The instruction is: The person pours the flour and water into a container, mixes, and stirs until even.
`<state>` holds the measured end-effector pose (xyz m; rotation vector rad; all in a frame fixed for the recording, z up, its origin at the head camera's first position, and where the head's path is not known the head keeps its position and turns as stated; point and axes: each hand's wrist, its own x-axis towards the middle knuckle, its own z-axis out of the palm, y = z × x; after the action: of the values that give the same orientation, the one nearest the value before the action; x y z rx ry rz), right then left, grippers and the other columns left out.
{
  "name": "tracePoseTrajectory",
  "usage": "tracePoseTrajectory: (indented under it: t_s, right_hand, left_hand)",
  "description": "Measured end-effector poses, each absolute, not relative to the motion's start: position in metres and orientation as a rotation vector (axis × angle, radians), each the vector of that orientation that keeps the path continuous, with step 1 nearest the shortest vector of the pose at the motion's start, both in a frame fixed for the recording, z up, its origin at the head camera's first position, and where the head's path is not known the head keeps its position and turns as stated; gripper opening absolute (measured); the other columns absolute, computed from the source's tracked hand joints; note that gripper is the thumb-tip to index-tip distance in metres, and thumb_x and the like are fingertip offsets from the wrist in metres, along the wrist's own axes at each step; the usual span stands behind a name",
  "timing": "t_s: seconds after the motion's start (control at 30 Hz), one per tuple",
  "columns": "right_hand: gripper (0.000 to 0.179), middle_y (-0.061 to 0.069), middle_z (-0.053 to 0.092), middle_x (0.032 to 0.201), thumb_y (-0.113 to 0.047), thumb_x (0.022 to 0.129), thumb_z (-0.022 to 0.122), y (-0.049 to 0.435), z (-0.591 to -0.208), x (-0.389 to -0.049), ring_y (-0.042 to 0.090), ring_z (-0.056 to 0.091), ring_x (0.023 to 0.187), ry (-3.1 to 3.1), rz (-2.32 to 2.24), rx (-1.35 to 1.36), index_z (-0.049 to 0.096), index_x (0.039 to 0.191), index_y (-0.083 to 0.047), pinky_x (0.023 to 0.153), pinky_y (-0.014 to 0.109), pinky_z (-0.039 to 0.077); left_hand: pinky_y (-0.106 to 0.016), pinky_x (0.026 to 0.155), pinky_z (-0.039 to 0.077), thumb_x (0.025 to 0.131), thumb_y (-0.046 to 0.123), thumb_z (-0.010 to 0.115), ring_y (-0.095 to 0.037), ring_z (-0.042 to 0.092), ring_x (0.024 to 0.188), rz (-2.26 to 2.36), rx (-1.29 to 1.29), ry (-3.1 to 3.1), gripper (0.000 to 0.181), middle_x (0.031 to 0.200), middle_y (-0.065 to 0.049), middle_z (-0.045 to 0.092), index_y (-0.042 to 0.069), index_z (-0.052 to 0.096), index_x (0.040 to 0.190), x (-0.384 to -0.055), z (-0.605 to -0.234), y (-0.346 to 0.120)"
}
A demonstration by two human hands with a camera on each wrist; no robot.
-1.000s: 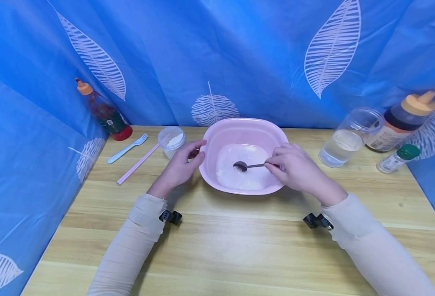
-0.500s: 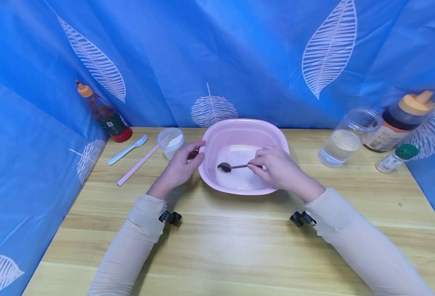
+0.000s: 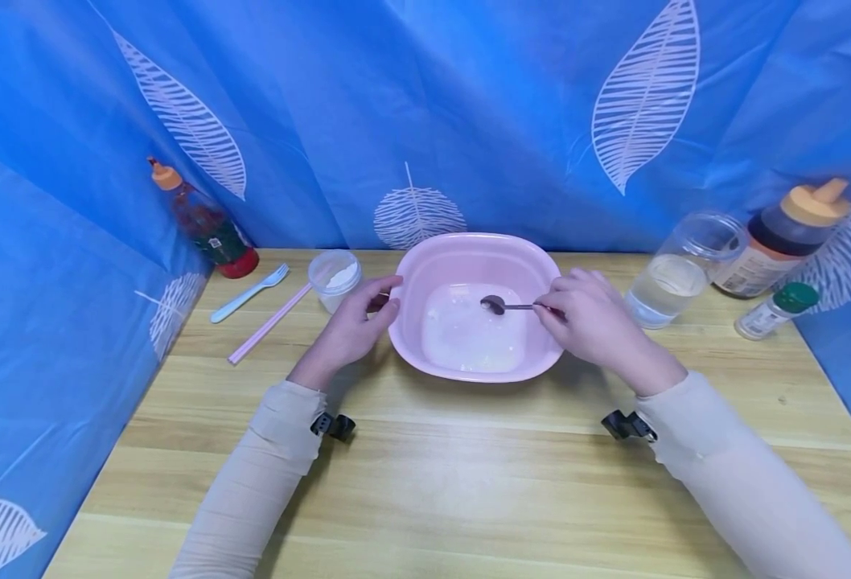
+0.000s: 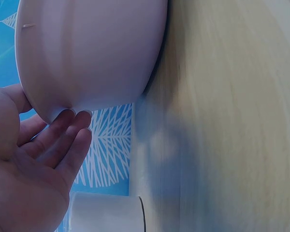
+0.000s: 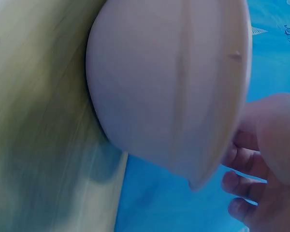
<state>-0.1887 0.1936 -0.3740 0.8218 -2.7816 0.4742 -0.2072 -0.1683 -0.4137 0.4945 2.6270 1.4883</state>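
Observation:
A pink plastic basin (image 3: 411, 342) stands on the table, with whitish, milky-looking contents over its bottom. My left hand (image 3: 356, 322) holds the basin's left rim; the left wrist view has the thumb at the rim and fingertips against the outer wall. Between thumb and fingers my right hand (image 3: 595, 322) pinches the handle of a dark metal spoon (image 3: 494, 305). The spoon's bowl is over the right-centre of the basin, with a little white in it. In the right wrist view the basin's wall (image 5: 140, 87) hides the spoon.
Left of the basin are a clear tub (image 3: 335, 281) of white powder, pink chopsticks (image 3: 269, 323), a light blue fork (image 3: 250, 294) and a red sauce bottle (image 3: 211, 221). On the right stand a water jug (image 3: 660, 289), a dark sauce bottle (image 3: 780, 241) and a green-capped shaker (image 3: 776, 310).
My right hand swept the spoon left across the basin, then back right and slightly farther away. My left hand has kept its place at the rim.

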Motion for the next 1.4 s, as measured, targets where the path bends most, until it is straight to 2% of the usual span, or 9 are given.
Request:
tracePoseTrajectory:
  t_s: [0.2,0.33,0.5,0.67,0.87,1.07,1.4]
  right_hand:
    - [0.007,0.008,0.077,0.091,-0.008,0.095,0.078,0.207,-0.369,-0.179,0.029,0.056,0.088,-2.723,0.431,0.918,0.083,0.098,-0.005,0.081,0.045,0.043]
    - [0.008,0.006,0.078,0.096,-0.007,0.095,0.077,0.208,-0.368,-0.174,0.028,0.059,0.092,-2.726,0.473,0.994,0.083,0.100,-0.008,0.084,0.046,0.045]
    - [0.007,0.003,0.074,0.093,-0.009,0.099,0.074,0.196,-0.378,-0.173,0.024,0.060,0.093,-2.734,0.586,1.069,0.082,0.099,-0.009,0.085,0.046,0.048]
    - [0.009,0.003,0.073,0.087,-0.012,0.100,0.074,0.185,-0.386,-0.176,0.024,0.060,0.088,-2.734,0.573,0.969,0.081,0.096,-0.008,0.082,0.043,0.048]
    - [0.009,0.009,0.076,0.093,-0.011,0.098,0.075,0.192,-0.382,-0.179,0.030,0.061,0.091,-2.717,0.459,0.844,0.081,0.098,-0.004,0.084,0.047,0.049]
    - [0.006,0.008,0.076,0.091,-0.010,0.095,0.077,0.204,-0.376,-0.176,0.029,0.059,0.089,-2.697,0.438,0.879,0.080,0.094,-0.005,0.081,0.044,0.045]
    - [0.009,0.002,0.071,0.089,-0.012,0.101,0.072,0.189,-0.383,-0.174,0.023,0.058,0.090,-2.719,0.573,1.031,0.080,0.096,-0.010,0.085,0.043,0.045]
  left_hand:
    - [-0.055,0.118,0.050,0.111,0.016,0.056,-0.040,0.063,0.130,1.481,0.485,2.625,0.048,0.153,-0.022,0.058,0.001,0.053,0.157,-0.207,-0.413,-0.168]
    - [-0.055,0.118,0.050,0.111,0.017,0.057,-0.039,0.063,0.130,1.483,0.475,2.621,0.048,0.152,-0.021,0.058,0.002,0.054,0.156,-0.208,-0.413,-0.168]
    - [-0.054,0.118,0.051,0.111,0.016,0.057,-0.039,0.063,0.130,1.483,0.477,2.622,0.048,0.151,-0.021,0.059,0.002,0.054,0.156,-0.207,-0.414,-0.168]
    - [-0.054,0.118,0.051,0.110,0.014,0.057,-0.040,0.064,0.130,1.484,0.495,2.623,0.048,0.152,-0.023,0.058,0.000,0.053,0.156,-0.208,-0.415,-0.167]
    - [-0.055,0.117,0.051,0.110,0.013,0.057,-0.040,0.064,0.130,1.486,0.506,2.632,0.048,0.152,-0.024,0.058,-0.001,0.053,0.156,-0.207,-0.415,-0.167]
    - [-0.054,0.117,0.051,0.110,0.014,0.057,-0.040,0.064,0.130,1.483,0.493,2.631,0.048,0.151,-0.023,0.059,0.000,0.053,0.156,-0.208,-0.414,-0.168]
    - [-0.054,0.118,0.051,0.110,0.013,0.056,-0.040,0.064,0.130,1.487,0.493,2.636,0.047,0.151,-0.023,0.059,-0.001,0.053,0.156,-0.207,-0.414,-0.168]
